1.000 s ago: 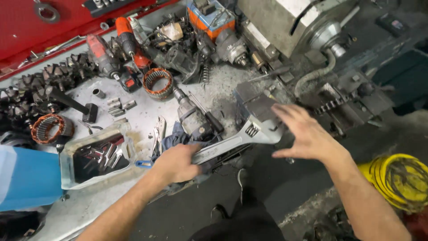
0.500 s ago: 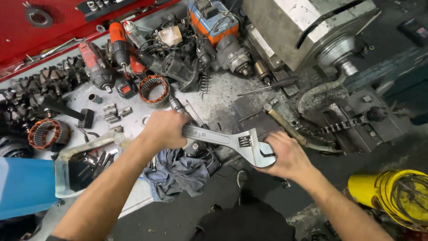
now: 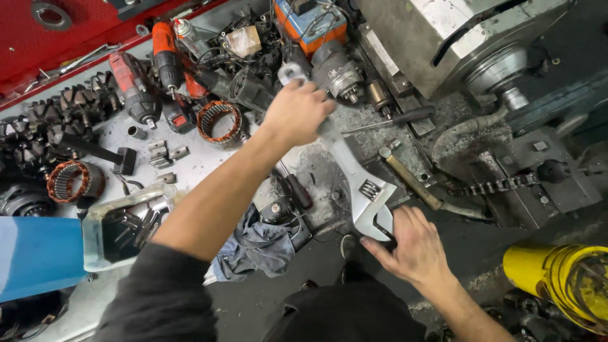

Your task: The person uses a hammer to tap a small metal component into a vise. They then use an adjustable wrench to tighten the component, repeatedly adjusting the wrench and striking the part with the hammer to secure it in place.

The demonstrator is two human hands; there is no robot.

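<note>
Head view: over 1 second we swung the wrench [image 3: 354,171] handle away from us across the bench [image 3: 190,158]. Left hand [image 3: 296,113] grips its handle; right hand [image 3: 415,244] fingers pinch its jaw end.

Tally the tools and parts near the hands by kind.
Large silver adjustable wrench, held by left hand and right hand: 1
Red cordless power tools: 2
Copper-wound stator rings: 2
Black-handled screwdrivers: 2
Crumpled blue-grey rag: 1
Total: 8
</note>
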